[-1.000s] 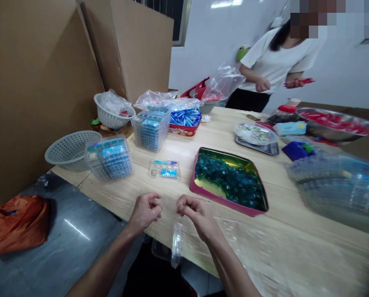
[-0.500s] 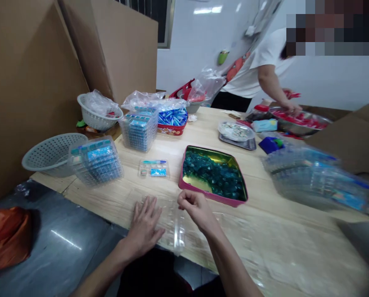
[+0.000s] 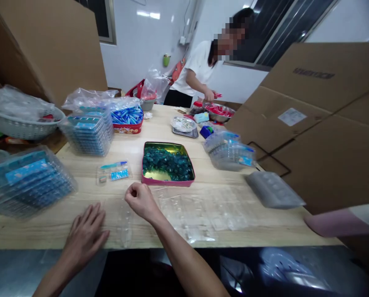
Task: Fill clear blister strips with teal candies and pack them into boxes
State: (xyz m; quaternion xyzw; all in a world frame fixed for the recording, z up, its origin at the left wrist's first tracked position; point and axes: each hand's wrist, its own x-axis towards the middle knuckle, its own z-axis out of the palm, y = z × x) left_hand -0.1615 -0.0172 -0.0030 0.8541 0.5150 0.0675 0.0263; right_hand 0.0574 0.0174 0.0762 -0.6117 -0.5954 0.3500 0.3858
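My left hand [image 3: 87, 233] lies flat with its fingers spread near the table's front edge, on or beside thin clear plastic. My right hand [image 3: 141, 200] is closed in a pinch above a clear plastic tray [image 3: 125, 225]; anything between its fingertips is hidden or too small to name. Just beyond it stands a pink-rimmed tin [image 3: 168, 182] with a gold inside, holding many dark teal translucent pieces [image 3: 168, 163]. Left of the tin sits a filled clear tray [image 3: 113, 172] with a blue pen and a blue patterned piece. More clear trays [image 3: 199, 214] lie flat right of my right arm.
Stacks of filled trays [image 3: 32, 181] [image 3: 90, 132] stand at left, others [image 3: 229, 150] at right. A red tin [image 3: 127, 128] holds blue pens. A co-worker [image 3: 199, 74] reaches over a metal bowl [image 3: 219, 117] of red items. Cardboard boxes [image 3: 320, 123] flank the table.
The view has turned right, showing more of the right-hand box and table. My left hand stays flat and my right stays pinched near the tin's corner.
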